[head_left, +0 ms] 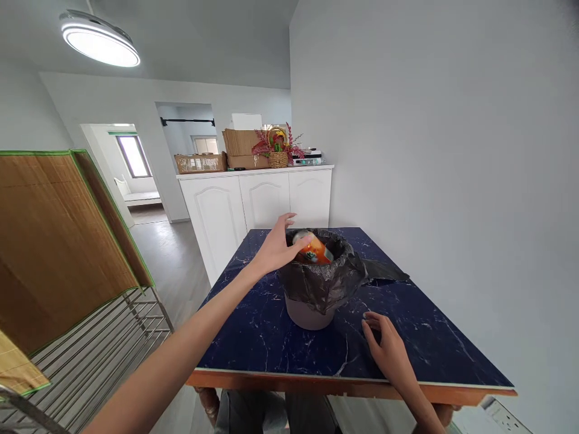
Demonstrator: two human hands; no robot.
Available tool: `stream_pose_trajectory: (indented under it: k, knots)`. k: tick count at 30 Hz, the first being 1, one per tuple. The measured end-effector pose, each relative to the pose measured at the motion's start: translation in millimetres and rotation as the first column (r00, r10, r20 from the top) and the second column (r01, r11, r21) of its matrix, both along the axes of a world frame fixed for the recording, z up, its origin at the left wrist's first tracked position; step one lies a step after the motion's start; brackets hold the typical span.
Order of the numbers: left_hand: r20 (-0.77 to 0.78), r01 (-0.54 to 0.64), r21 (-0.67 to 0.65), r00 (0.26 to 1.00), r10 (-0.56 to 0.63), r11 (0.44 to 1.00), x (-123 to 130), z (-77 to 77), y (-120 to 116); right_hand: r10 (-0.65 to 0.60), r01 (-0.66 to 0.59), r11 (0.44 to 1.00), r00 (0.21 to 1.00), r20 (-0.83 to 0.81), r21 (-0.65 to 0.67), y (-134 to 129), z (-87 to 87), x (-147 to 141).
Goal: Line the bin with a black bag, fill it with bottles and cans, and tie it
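Observation:
An orange can (318, 249) lies tilted at the mouth of a small bin lined with a black plastic bag (323, 286). My left hand (281, 244) is over the bin's left rim, thumb and fingers apart, with the thumb tip at the can's upper left end. Right of the bin, my right hand (385, 346) rests near the front of the dark blue marbled table (271, 343), its fingers loosely bent and holding nothing. Part of the black bag trails onto the tabletop to the right. The inside of the bin is mostly hidden.
Behind the table stands a white cabinet (266, 196) with cardboard boxes (244, 147) and a flower basket (277, 158) on top. A metal rack (104, 325) with a bamboo mat (58, 235) is at the left. A plain wall (429, 150) rises along the right.

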State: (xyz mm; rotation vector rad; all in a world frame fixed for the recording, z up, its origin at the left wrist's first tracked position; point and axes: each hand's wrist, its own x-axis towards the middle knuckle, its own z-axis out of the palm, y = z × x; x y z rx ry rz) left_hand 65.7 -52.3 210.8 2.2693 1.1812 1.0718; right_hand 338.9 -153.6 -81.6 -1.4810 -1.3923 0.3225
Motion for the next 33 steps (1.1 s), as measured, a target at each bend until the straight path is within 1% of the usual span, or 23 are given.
stream_pose_trajectory:
  k: [2,4,8,11,15,17,20,22,24,26,28,30,32,33]
  knots:
    - [-0.020,-0.026,-0.009,0.999,0.025,1.000,-6.1,-5.8,1.1,0.009,-0.009,1.000,1.000,-0.008,-0.006,-0.6,0.5,-0.6]
    - [-0.030,-0.041,-0.007,0.999,0.040,0.999,-17.6,-12.2,1.1,0.013,-0.013,1.000,1.000,-0.006,-0.004,-0.6,0.5,-1.3]
    - [-0.122,0.003,-0.010,0.993,-0.004,1.000,-35.6,-25.5,1.7,0.015,-0.015,1.000,1.000,-0.004,0.000,0.5,-0.6,-1.5]
    - [-0.170,0.050,0.044,0.985,-0.042,0.998,-37.4,-32.7,-0.8,0.017,-0.017,1.000,1.000,-0.014,-0.002,0.7,-0.4,-1.1]
    - [-0.245,0.109,0.117,0.966,-0.077,0.987,-37.3,-35.5,-12.5,0.024,-0.024,1.000,0.999,-0.026,-0.009,-0.5,2.2,-1.1]
    - [-0.316,0.110,0.152,0.947,-0.058,0.982,-40.3,-35.5,-19.5,0.025,-0.026,1.000,0.999,-0.032,-0.011,-1.0,3.2,-1.5]
    - [-0.403,0.085,0.221,0.915,0.011,0.971,-46.1,-36.3,-29.9,0.030,-0.031,0.999,0.998,-0.048,-0.016,-0.9,3.1,-1.5]
    - [-0.421,0.061,0.256,0.905,0.055,0.965,-48.7,-37.6,-38.6,0.040,-0.042,0.999,0.997,-0.065,-0.022,-0.6,3.3,-1.0]
    - [-0.421,0.018,0.275,0.901,0.104,0.961,-49.8,-39.2,-50.5,0.062,-0.064,0.998,0.995,-0.077,-0.028,-0.8,7.2,-0.9]
    - [-0.406,-0.039,0.291,0.900,0.160,0.956,-50.0,-40.3,-65.9,0.123,-0.129,0.991,0.984,-0.128,-0.041,-2.0,18.5,-2.4]
    - [-0.380,-0.089,0.298,0.902,0.204,0.950,-50.7,-39.9,-82.9,0.232,-0.259,0.964,0.932,-0.279,-0.063,-3.5,39.8,-6.5]
    - [-0.346,-0.122,0.288,0.911,0.222,0.950,-54.0,-38.3,-97.8,0.333,-0.409,0.911,0.804,-0.493,-0.052,-3.6,69.5,-12.6]
    - [-0.278,-0.157,0.262,0.932,0.230,0.952,-61.3,-37.4,-105.8,0.390,-0.502,0.865,0.665,-0.637,0.006,0.0,102.8,-19.0]
    - [-0.213,-0.183,0.244,0.948,0.237,0.952,-66.7,-38.0,-106.1,0.424,-0.550,0.834,0.595,-0.683,0.039,3.4,119.0,-21.9]
